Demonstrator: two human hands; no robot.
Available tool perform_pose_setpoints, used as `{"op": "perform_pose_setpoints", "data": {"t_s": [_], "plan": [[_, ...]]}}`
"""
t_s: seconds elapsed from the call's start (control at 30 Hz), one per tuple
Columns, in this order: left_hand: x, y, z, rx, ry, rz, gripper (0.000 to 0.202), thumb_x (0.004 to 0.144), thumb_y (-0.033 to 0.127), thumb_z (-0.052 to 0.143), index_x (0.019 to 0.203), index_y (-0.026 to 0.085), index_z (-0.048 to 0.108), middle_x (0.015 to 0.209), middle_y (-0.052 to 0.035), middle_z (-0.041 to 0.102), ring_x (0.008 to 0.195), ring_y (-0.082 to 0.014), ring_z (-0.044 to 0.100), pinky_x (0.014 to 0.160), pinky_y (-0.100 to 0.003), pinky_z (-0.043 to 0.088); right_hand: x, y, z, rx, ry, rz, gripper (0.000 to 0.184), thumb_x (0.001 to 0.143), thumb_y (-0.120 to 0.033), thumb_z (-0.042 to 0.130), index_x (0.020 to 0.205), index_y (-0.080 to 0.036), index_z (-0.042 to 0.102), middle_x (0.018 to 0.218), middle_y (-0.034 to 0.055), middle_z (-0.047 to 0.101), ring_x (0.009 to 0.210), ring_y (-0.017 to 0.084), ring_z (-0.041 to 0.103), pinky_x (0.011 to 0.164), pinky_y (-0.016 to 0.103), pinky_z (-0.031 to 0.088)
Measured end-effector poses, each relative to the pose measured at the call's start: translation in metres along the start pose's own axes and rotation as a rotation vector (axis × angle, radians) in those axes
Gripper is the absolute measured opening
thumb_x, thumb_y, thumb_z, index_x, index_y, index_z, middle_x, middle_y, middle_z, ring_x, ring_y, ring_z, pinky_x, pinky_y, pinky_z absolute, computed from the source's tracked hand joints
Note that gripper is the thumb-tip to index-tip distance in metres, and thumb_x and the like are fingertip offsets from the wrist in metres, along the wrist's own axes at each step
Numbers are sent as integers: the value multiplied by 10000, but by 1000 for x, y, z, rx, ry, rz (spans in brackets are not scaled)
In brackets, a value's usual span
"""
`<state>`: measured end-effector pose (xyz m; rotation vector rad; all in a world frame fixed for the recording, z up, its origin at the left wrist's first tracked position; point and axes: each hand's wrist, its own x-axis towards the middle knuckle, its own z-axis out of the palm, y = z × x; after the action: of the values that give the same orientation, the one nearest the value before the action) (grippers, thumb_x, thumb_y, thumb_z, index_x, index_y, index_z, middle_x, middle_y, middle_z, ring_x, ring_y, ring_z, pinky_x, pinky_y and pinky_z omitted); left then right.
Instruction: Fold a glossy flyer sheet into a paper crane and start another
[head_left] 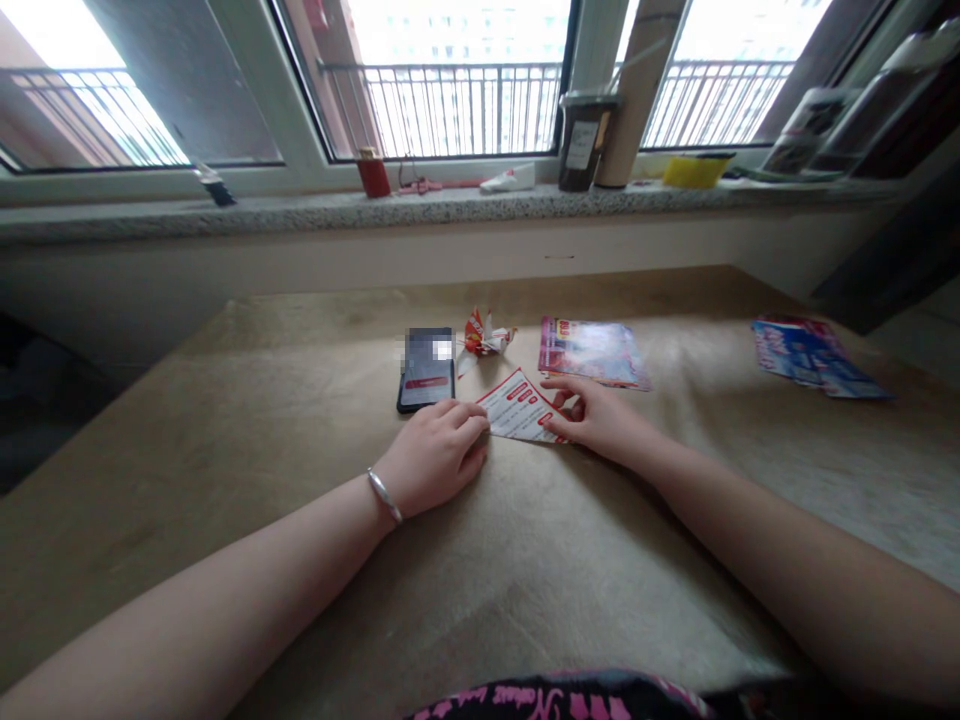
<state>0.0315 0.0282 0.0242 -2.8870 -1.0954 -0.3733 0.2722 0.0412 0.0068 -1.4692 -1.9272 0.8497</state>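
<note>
A folded piece of red-and-white printed paper [519,405] lies on the tan table [300,420]. My left hand [435,455], with a silver bracelet at the wrist, has its fingers curled and pinches the paper's left corner against the table. My right hand [596,418] presses fingertips on the paper's right edge, fingers bent. A dark phone [427,372] lies just beyond my left hand. A small folded red-and-white paper crane [486,337] stands behind the paper.
A pink-and-blue leaflet [592,352] lies behind my right hand, another leaflet [814,357] at the far right. The stone windowsill [300,212] holds a red cup [373,173], a dark jar [582,143], a cardboard tube, a yellow item and a brush.
</note>
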Motion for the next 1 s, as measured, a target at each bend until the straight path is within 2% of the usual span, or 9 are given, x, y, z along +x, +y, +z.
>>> {"op": "perform_pose_setpoints", "data": {"t_s": [0.13, 0.23, 0.37, 0.43, 0.53, 0.63, 0.77, 0.83, 1.0], "plan": [[-2, -1, 3, -16, 27, 15, 195, 858, 232, 444, 1008, 173, 554, 1204, -93, 525, 1060, -223, 505, 919, -405, 438, 1, -5, -1, 240, -57, 75, 429, 711, -216, 605, 1128, -145, 535, 810, 14, 576, 510, 65, 468, 460, 207, 402], [-3, -1, 4, -25, 123, 2, 239, 834, 217, 467, 1063, 163, 506, 1340, -123, 403, 1192, -252, 416, 1005, -434, 376, -1, -8, -3, 350, 7, 39, 334, 732, -271, 584, 1040, -145, 559, 724, -2, 567, 548, 90, 494, 505, 229, 430], [-4, -1, 5, -94, 265, -33, 296, 783, 148, 493, 1067, 163, 409, 1340, -145, 399, 1265, -247, 340, 1048, -450, 333, -4, -10, -5, 213, 131, -97, 188, 742, -288, 565, 878, -161, 593, 738, 11, 593, 567, 97, 490, 516, 232, 416], [-4, -3, 7, -160, 300, -30, 328, 771, 123, 491, 1070, 179, 369, 1316, -139, 429, 1252, -234, 365, 1031, -444, 355, -7, -12, -5, 94, 157, -175, 121, 735, -235, 557, 828, -166, 593, 756, 12, 588, 573, 91, 477, 515, 220, 396], [-5, -5, 9, -240, 326, -41, 447, 771, 142, 497, 1173, 180, 305, 1241, -139, 489, 1180, -228, 447, 979, -437, 405, -12, -18, -7, -22, 117, -272, 67, 720, -166, 544, 782, -172, 569, 719, -4, 548, 591, 90, 469, 532, 207, 381], [-5, -5, 9, -270, 312, -39, 509, 771, 155, 501, 1235, 165, 292, 1140, -124, 557, 1076, -214, 523, 928, -415, 441, -17, -25, -9, -115, -9, -353, 68, 707, -110, 525, 719, -177, 535, 718, -7, 543, 615, 92, 469, 563, 205, 375], [-1, -3, 3, -237, 168, 56, 367, 769, 149, 504, 1134, 182, 482, 1116, -89, 591, 1051, -205, 533, 920, -400, 440, -19, -26, -12, -240, -124, -469, 116, 684, -70, 515, 712, -182, 524, 744, 0, 549, 677, 110, 484, 603, 213, 369], [0, -3, 0, -215, 132, 124, 270, 802, 156, 479, 1055, 201, 562, 1099, -65, 612, 1047, -194, 535, 930, -398, 430, -18, -24, -13, -308, -182, -523, 135, 691, -61, 497, 728, -183, 540, 763, 10, 551, 717, 121, 493, 626, 221, 371], [1, -4, 1, -184, 92, 269, 255, 855, 187, 450, 1055, 226, 604, 1116, -38, 623, 1032, -175, 536, 918, -368, 440, -15, -20, -12, -445, -212, -582, 146, 731, -81, 480, 773, -184, 574, 779, 23, 562, 739, 135, 496, 647, 237, 372]]}}
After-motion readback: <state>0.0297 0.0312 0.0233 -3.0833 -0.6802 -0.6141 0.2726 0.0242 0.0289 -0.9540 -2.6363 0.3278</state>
